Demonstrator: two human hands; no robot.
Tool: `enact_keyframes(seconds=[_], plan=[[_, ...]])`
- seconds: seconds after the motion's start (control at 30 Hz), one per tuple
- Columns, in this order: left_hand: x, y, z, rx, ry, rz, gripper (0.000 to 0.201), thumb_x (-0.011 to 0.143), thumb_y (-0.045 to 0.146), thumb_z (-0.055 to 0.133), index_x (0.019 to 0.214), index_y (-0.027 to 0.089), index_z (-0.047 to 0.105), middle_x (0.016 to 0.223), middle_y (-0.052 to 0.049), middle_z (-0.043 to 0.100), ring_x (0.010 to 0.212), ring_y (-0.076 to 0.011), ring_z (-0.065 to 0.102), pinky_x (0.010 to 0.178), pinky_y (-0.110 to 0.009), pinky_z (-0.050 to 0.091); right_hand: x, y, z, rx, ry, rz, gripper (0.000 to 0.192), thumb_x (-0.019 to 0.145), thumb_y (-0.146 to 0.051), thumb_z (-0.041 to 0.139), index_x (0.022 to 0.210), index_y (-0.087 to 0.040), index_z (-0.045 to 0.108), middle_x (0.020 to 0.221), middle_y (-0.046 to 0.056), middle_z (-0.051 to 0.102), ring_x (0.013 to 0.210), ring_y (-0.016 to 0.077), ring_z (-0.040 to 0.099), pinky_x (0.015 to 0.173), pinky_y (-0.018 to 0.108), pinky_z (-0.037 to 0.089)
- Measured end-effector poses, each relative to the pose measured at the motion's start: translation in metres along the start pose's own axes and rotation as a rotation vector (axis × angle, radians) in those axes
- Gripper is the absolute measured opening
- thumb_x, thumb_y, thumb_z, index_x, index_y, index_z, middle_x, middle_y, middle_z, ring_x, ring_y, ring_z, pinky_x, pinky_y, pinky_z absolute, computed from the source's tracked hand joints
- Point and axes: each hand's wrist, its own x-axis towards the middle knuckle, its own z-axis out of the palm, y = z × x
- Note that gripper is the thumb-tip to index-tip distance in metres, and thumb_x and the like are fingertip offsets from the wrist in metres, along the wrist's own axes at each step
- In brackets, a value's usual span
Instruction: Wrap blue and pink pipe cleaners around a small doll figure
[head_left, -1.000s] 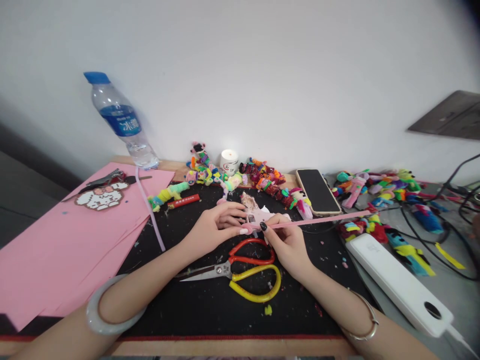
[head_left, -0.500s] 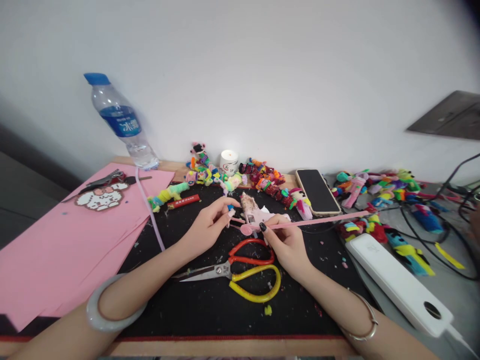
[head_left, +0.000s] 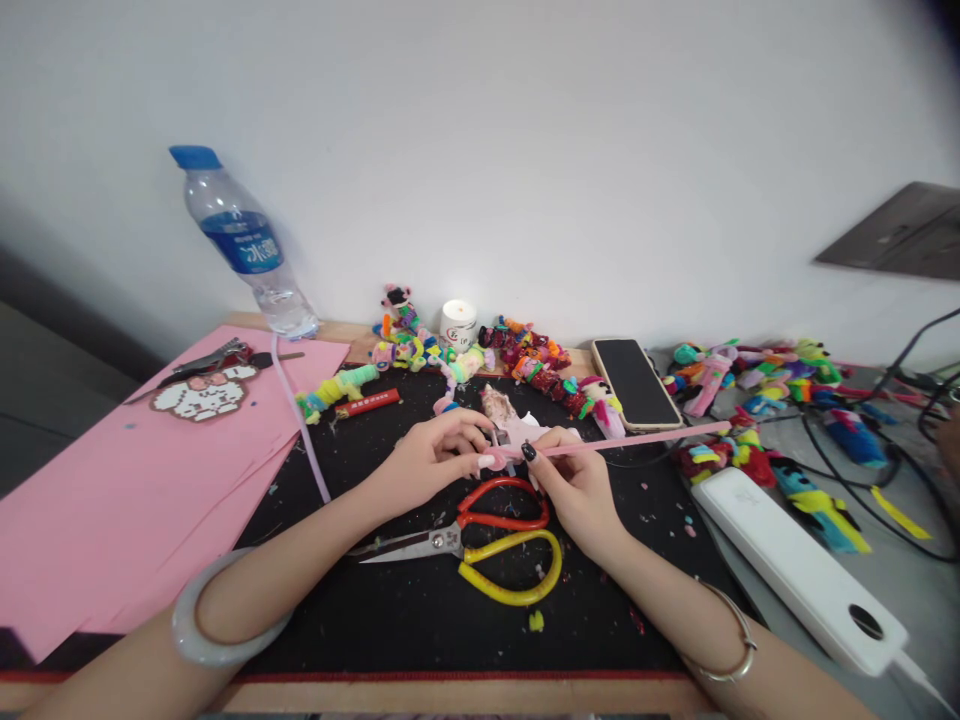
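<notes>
**Two hands working a pink pipe cleaner over a black mat**

Left hand (head_left: 435, 460): fingers are pinching the coiled end of the pink pipe cleaner (head_left: 622, 441), close over the mat.

Right hand (head_left: 574, 485): thumb and forefinger are gripping the same pipe cleaner just beside the coil; its free length is running out to the right, above the mat.

Scissors (head_left: 480, 540), red and yellow handles: lying on the black mat (head_left: 420, 620), just below both hands.

Behind the hands, along the wall: a row of small multicoloured pipe-cleaner figures (head_left: 525, 360), a white candle (head_left: 458, 322), a phone (head_left: 636, 382) lying face up.

Far left: a water bottle (head_left: 240, 245) standing at the corner of pink paper sheets (head_left: 112, 480).

Right: a white power bank (head_left: 802, 565).
</notes>
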Motion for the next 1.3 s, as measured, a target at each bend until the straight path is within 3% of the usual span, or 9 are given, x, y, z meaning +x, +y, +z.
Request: enact_keyframes(seconds=[0.2, 0.43, 0.9, 1.3], plan=[[-0.0013, 0.0021, 0.0054, -0.077, -0.022, -0.067, 0.023, 0.074, 0.018, 0.064, 0.095, 0.015, 0.057, 0.081, -0.002, 0.064, 0.074, -0.0121, 0.060, 0.072, -0.026, 0.047, 0.0004, 0.0002, 0.0002, -0.005, -0.019, 0.011, 0.024, 0.083, -0.030, 0.057, 0.063, -0.016, 0.053, 0.058, -0.003, 0.046, 0.049, 0.0079, 0.040, 0.046, 0.021, 0.031], [0.0002, 0.0035, 0.0062, -0.141, 0.003, -0.033, 0.019, 0.074, 0.016, 0.064, 0.090, 0.015, 0.055, 0.079, 0.000, 0.063, 0.073, -0.0103, 0.060, 0.071, -0.024, 0.048, 0.0006, 0.0021, -0.0004, -0.009, -0.029, 0.016, 0.025, 0.082, -0.032, 0.057, 0.063, -0.016, 0.053, 0.058, -0.003, 0.046, 0.049, 0.0084, 0.040, 0.045, 0.022, 0.031], [0.0016, 0.0003, 0.0053, -0.216, 0.057, -0.089, 0.026, 0.071, 0.025, 0.069, 0.090, 0.014, 0.056, 0.080, -0.003, 0.065, 0.073, -0.0135, 0.063, 0.073, -0.030, 0.053, 0.0011, -0.0004, 0.0002, -0.025, -0.033, 0.007, 0.026, 0.082, -0.034, 0.056, 0.062, -0.017, 0.053, 0.057, -0.003, 0.046, 0.049, 0.0085, 0.040, 0.045, 0.021, 0.032], [0.0005, -0.0002, 0.0053, -0.180, 0.069, -0.075, 0.019, 0.073, 0.026, 0.068, 0.086, 0.014, 0.062, 0.082, -0.003, 0.067, 0.070, -0.0127, 0.063, 0.072, -0.029, 0.055, 0.0007, -0.0006, 0.0005, -0.074, -0.071, 0.011, 0.025, 0.083, -0.032, 0.055, 0.063, -0.017, 0.053, 0.057, -0.003, 0.046, 0.050, 0.0089, 0.040, 0.046, 0.021, 0.032]])
